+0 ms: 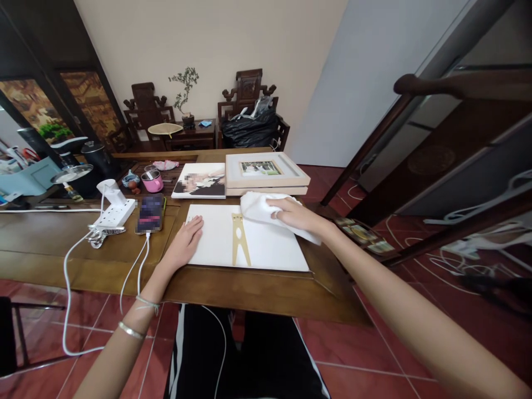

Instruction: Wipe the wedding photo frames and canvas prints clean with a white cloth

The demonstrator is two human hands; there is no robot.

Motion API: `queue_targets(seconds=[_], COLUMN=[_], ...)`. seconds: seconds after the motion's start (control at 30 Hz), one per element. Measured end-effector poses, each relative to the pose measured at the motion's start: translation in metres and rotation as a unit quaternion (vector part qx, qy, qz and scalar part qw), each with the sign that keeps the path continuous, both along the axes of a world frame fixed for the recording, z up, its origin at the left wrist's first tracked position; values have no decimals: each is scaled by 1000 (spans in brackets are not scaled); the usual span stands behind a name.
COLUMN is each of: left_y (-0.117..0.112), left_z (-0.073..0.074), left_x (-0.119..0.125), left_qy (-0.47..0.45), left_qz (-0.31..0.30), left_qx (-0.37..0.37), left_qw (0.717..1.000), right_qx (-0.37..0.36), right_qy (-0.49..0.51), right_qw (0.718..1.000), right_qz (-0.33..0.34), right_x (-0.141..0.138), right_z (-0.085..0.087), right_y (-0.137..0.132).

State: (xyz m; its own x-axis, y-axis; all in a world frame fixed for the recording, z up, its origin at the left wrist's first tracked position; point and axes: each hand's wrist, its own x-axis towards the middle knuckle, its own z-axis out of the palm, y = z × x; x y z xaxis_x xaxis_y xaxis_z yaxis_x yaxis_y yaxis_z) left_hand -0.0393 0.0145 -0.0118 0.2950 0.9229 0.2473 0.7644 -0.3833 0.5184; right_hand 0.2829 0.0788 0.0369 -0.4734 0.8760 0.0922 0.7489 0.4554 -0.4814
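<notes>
A flat white panel (211, 239) lies on the wooden table, with a gold A-shaped piece (240, 244) standing out against its middle. My left hand (185, 239) rests flat on the panel's left edge, fingers stretched out. A crumpled white cloth (261, 206) is bunched under my right hand (297, 213), whose fingers are closed on it. The cloth covers the panel's upper right part and trails past its right edge. Just beyond the panel sit a boxed white picture frame (286, 165) and a photo panel (199, 185), side by side.
Left of my hand are a charging phone (150, 213), a white power strip (116, 213) and a pink cup (152, 180). White cables hang over the table's front edge (249, 291). A dark wooden chair (415, 166) stands to the right.
</notes>
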Motion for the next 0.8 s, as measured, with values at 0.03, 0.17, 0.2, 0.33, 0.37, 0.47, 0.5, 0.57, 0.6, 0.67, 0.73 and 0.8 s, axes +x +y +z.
queue_targets(seconds=[0.03, 0.17, 0.2, 0.33, 0.37, 0.47, 0.5, 0.57, 0.6, 0.67, 0.73, 0.8], left_y=[0, -1, -1, -2, -2, -2, -2, -2, -2, -3, -2, -2], left_z=[0, 1, 1, 1, 1, 2, 2, 3, 4, 4, 4, 3], left_x=[0, 0, 0, 2, 2, 3, 3, 4, 4, 3, 3, 2], left_qy=[2, 8, 8, 4, 3, 4, 5, 10, 13, 15, 16, 17], left_qz=[0, 0, -1, 0, 1, 3, 3, 2, 2, 2, 2, 0], left_qx=[0, -5, -7, -7, -5, -1, -1, -4, -5, -6, -6, -4], left_qw=[1000, 1000, 1000, 1000, 1000, 1000, 1000, 1000, 1000, 1000, 1000, 1000], right_qx=[1, -5, -12, -67, -85, -122, -127, -129, -126, -109, -82, -46], right_qy=[0, -14, -21, -42, -45, -53, -54, -49, -44, -35, -33, -28], right_qw=[1000, 1000, 1000, 997, 995, 991, 990, 990, 991, 993, 996, 999], right_qz=[-2, -6, -6, -5, 0, 15, 14, 2, -5, -17, -17, -5], right_x=[-1, 0, 1, 13, 17, 26, 27, 27, 25, 19, 10, 0], right_z=[0, 0, 0, 1, 1, 0, -1, -1, -1, 1, 3, 5], right_y=[0, -34, -49, -115, -129, -158, -162, -158, -152, -130, -100, -68])
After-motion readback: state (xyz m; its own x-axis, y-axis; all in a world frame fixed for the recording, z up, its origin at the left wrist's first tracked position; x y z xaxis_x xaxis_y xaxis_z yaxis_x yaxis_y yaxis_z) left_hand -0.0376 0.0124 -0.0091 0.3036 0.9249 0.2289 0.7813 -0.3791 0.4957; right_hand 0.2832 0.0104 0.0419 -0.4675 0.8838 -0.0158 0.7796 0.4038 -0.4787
